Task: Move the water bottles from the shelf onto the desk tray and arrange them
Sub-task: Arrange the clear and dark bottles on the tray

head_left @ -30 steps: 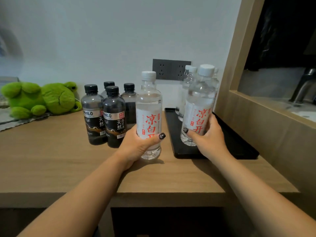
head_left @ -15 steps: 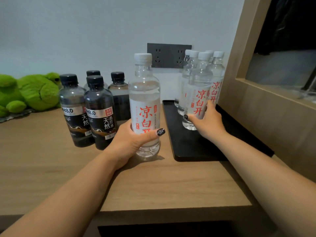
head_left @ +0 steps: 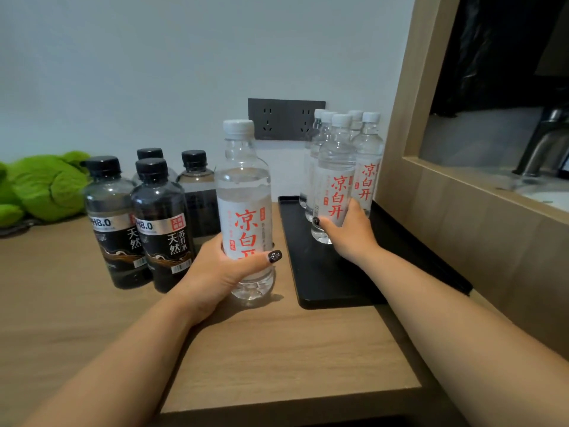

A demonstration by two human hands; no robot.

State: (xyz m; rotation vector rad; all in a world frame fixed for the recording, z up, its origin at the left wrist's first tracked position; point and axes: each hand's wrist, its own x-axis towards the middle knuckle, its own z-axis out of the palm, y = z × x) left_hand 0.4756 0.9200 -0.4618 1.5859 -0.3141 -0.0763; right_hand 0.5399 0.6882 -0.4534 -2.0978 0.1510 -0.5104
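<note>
Left hand [head_left: 221,272] gripping bottle [head_left: 243,208] — upright

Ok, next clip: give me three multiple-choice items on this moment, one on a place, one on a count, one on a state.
1. Where does the clear bottle in the left hand stand?
A. On the black tray
B. On the wooden desk, left of the tray
C. On the plush toy

2. How many black-capped dark bottles are on the desk?
A. Two
B. Four
C. Six

3. What is the right hand doing?
A. Gripping a clear bottle on the tray
B. Resting flat on the desk
C. Touching the wall socket

Key: 1 B, the left-hand bottle has its base on wood beside the black tray. 2 B, four black caps show among the dark bottles. 3 A, fingers wrap the front tray bottle.
</note>
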